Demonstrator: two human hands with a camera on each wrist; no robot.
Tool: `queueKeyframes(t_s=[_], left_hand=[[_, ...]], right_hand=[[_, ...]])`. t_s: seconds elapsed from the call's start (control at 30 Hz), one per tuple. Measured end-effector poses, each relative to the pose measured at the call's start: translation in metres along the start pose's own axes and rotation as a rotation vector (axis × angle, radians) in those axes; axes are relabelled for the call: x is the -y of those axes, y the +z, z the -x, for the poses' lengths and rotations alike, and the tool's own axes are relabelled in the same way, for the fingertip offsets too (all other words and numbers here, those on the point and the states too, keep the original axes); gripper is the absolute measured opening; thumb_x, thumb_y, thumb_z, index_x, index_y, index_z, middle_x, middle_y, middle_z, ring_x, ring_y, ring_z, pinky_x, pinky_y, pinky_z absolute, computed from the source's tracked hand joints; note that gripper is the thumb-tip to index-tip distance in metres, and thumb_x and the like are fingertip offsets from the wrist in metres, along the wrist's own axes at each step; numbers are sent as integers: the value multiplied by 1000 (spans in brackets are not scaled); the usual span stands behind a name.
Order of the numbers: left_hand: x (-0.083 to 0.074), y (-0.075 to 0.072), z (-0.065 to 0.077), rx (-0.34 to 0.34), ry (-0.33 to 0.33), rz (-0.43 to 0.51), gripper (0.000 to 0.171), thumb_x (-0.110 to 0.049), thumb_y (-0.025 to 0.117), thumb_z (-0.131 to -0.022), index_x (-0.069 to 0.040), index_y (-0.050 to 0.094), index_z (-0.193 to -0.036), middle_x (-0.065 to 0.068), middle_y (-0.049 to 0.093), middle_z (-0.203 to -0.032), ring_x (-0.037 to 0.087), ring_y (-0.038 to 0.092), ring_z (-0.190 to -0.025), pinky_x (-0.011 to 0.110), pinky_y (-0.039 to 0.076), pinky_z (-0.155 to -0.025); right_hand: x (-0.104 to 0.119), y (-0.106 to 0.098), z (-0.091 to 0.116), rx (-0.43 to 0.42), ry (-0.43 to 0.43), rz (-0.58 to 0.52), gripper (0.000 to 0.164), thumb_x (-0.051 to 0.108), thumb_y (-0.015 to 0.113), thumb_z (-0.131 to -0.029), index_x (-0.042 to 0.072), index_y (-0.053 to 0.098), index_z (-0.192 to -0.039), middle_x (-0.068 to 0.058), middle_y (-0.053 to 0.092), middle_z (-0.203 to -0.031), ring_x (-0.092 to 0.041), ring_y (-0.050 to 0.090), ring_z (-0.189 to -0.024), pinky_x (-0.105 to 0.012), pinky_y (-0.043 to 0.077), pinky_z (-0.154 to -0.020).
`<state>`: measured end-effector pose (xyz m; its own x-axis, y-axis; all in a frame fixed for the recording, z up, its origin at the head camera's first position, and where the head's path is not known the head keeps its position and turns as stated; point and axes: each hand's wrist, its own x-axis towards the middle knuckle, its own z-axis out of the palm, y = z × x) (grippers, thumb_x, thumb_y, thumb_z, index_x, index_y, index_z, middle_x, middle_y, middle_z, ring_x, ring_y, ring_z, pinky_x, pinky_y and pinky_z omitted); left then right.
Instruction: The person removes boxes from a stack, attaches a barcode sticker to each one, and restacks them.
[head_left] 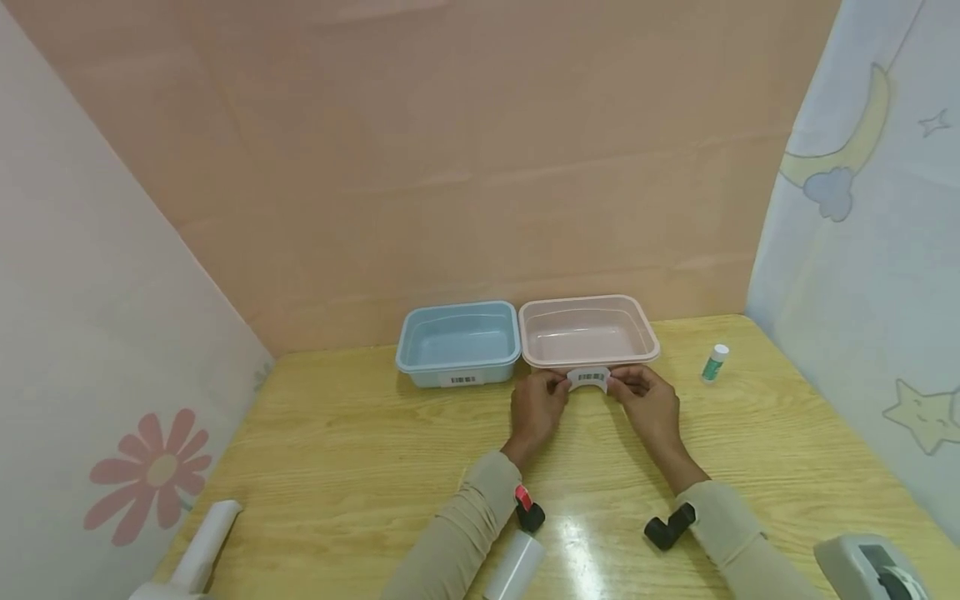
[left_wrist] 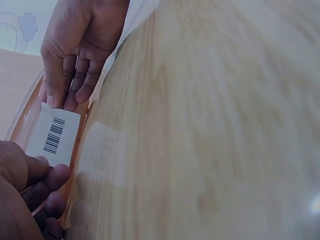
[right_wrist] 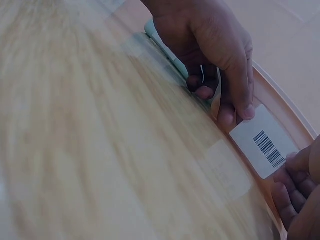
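Note:
A white barcode label (head_left: 588, 378) is stretched between both hands, bowed upward in the middle, close to the front wall of the pink basin (head_left: 589, 332). My left hand (head_left: 537, 410) pinches its left end between thumb and fingers. The other end is pinched by my right hand (head_left: 649, 408). Black bars on the label (left_wrist: 54, 135) face outward in the left wrist view. Left of the pink basin stands a blue basin (head_left: 459, 342), with a similar barcode label (head_left: 462, 380) low on its front wall.
A small white-capped green bottle (head_left: 716, 364) stands to the right. Near the front edge lie a white cylinder (head_left: 514, 567), a white handled object (head_left: 202, 550) at left, and a grey tape dispenser (head_left: 870, 567) at right. Fabric walls enclose the wooden table (head_left: 337, 450).

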<state>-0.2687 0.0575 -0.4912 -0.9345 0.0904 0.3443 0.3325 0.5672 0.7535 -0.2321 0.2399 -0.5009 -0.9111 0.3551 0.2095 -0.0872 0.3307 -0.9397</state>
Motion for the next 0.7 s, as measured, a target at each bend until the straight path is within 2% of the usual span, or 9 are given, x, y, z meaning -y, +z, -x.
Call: queueKeyframes(t_s=[0.2, 0.5, 0.7], left_hand=[[0, 2, 1, 3, -31, 25, 9, -20, 76, -92, -15, 80, -85, -16, 65, -64, -4, 57, -59, 22, 46, -55], [0, 2, 0, -1, -26, 38, 10, -19, 75, -92, -15, 79, -84, -17, 63, -62, -5, 55, -56, 21, 45, -51], [0, 1, -1, -5, -46, 42, 10, -21, 75, -92, -16, 79, -85, -19, 62, -62, -5, 56, -56, 20, 44, -50]], right_hand=[[0, 1, 2, -43, 21, 50, 23, 27, 76, -92, 8, 71, -103, -8, 73, -102, -6, 65, -86, -15, 50, -67], [0, 3, 0, -102, 14, 55, 20, 25, 78, -90, 9, 71, -101, -8, 73, -94, -7, 65, -75, -15, 49, -61], [0, 6, -3, -120, 14, 39, 18, 23, 78, -90, 9, 71, -100, -7, 72, -94, -8, 65, -75, -16, 49, -60]])
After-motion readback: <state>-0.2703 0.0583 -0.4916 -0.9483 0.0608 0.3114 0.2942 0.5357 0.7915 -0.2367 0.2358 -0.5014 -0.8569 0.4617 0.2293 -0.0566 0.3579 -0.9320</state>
